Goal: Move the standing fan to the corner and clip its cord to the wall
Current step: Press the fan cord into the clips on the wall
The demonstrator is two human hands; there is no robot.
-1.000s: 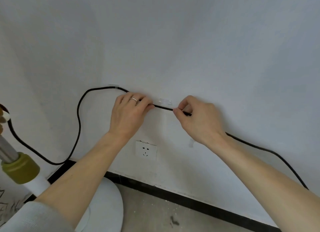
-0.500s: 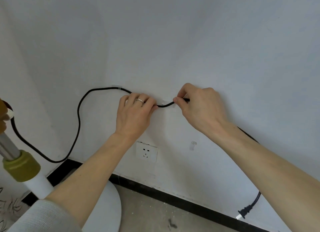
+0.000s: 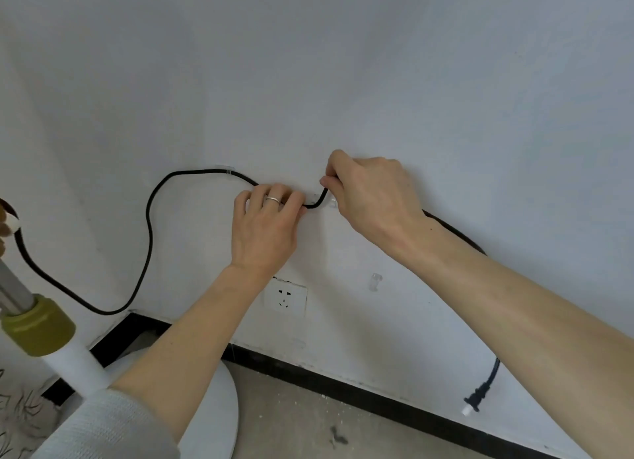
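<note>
Since the earlier frame the right hand [image 3: 370, 198] has risen along the wall [image 3: 411, 81], drawing the cord [image 3: 149, 225] up into a short S-bend between the two hands, and the plug [image 3: 475, 398] now hangs in view low on the right. Cord runs roughly level across the wall: from the fan pole [image 3: 20, 300] at far left it loops down, climbs to the first clip [image 3: 224, 168], where it appears seated, then passes under the left hand [image 3: 266, 225] and on to the right. Second clip [image 3: 332, 203] sits just beside the right hand's fingers, barely showing; whether the cord is in it cannot be told. Left hand pinches the cord against the wall; right hand is clenched on the cord just above that clip, and is the nearer to it. A third clip [image 3: 375, 281] stands empty below, right of the socket [image 3: 285, 296]. Fan base [image 3: 212, 417] rests on the floor in the corner, against the black skirting [image 3: 343, 386].
</note>
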